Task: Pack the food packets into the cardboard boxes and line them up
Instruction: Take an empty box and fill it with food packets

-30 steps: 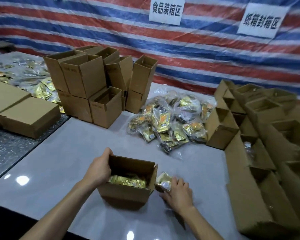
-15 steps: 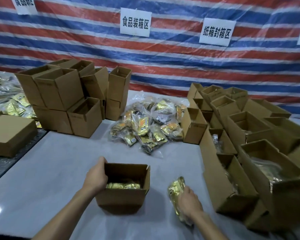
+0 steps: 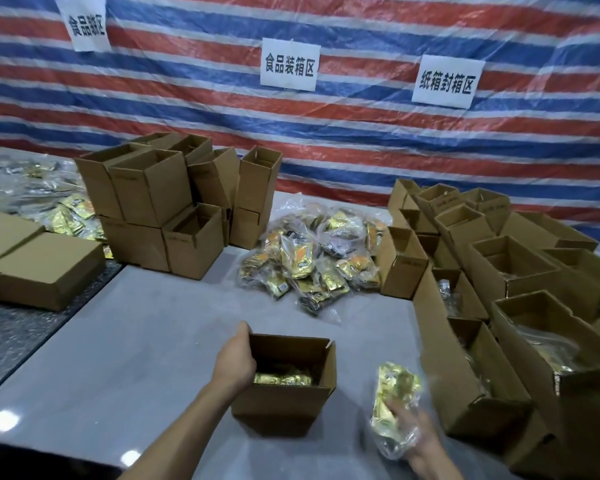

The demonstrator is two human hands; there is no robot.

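Note:
An open cardboard box (image 3: 283, 408) stands on the grey table in front of me, with gold food packets (image 3: 281, 378) lying in its bottom. My left hand (image 3: 234, 362) grips the box's left wall, fingers over the rim. To the right of the box, my right hand (image 3: 414, 436) holds a clear bag of gold food packets (image 3: 394, 398) just above the table. A pile of bagged packets (image 3: 312, 261) lies further back in the middle.
Stacked empty boxes (image 3: 160, 202) stand at the back left. Rows of open boxes (image 3: 471, 368), some holding packets, line the right side. Flat closed cartons (image 3: 39, 268) and more packets (image 3: 39, 199) lie on the left table. A striped tarp hangs behind.
My right hand has drawn the bag of packets away from the box's right side, rightward and toward me. My view has swung right. The left hand stays on the box.

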